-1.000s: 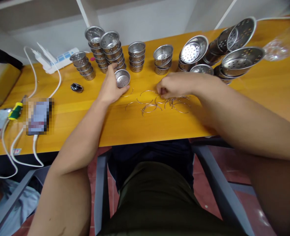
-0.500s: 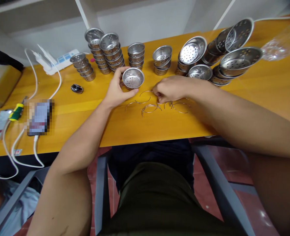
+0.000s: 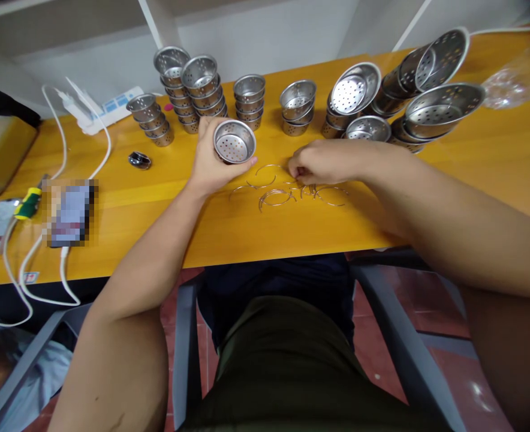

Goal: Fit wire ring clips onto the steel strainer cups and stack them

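Note:
My left hand (image 3: 210, 157) is wrapped round a perforated metal cup (image 3: 235, 142), its open mouth tilted toward me. To the right, my right hand (image 3: 312, 163) is closed, fingertips pinched low at the edge of a loose group of thin wire rings (image 3: 277, 197). What those fingertips hold, if anything, is hidden under the hand. Some of the wires look like open arcs. Behind the hands stand a short stack of perforated cups (image 3: 249, 99) and another small stack (image 3: 298, 108).
More cup stacks (image 3: 201, 84) stand at the back left, and leaning stacks (image 3: 445, 111) at the back right by a clear plastic bag (image 3: 517, 78). On the left lie a phone (image 3: 71, 215), white cables, a power strip (image 3: 112, 111) and a green-yellow screwdriver handle (image 3: 28, 204). Another person's sleeve (image 3: 44, 366) shows lower left.
My left hand has turned the cup and shifted it slightly left, its mouth now facing me more. My right hand has moved a little to the right, still closed near the wires.

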`<state>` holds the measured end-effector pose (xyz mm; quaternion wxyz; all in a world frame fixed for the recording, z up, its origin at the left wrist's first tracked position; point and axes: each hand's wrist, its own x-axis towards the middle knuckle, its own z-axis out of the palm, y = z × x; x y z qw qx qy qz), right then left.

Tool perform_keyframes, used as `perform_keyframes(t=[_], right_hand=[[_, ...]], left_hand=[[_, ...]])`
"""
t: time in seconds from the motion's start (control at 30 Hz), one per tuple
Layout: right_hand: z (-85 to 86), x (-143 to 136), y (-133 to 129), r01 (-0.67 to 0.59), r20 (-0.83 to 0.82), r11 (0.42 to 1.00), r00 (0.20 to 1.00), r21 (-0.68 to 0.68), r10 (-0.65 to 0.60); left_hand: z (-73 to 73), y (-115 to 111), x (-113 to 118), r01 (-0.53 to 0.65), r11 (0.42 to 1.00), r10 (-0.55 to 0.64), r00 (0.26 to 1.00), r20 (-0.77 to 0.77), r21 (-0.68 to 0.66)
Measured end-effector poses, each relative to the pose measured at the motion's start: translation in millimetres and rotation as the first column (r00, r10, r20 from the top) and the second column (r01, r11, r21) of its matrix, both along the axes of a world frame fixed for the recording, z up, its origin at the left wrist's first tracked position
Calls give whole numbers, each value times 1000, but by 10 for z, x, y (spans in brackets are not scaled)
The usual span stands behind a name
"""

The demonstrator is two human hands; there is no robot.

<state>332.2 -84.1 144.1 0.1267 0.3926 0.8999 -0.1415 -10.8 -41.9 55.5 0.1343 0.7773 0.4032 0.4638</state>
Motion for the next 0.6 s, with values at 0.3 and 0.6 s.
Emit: perform_keyframes(t=[0.3,0.6], right_hand=[[-22,4,-24,-45,30,996,999,72,43],[59,-169,-178,-34,204,996,979,77,17]], left_hand=[[-22,-16,66,15,993,-3,995,103,-113],[-87,25,16,22,997,-16,996,92,-70]])
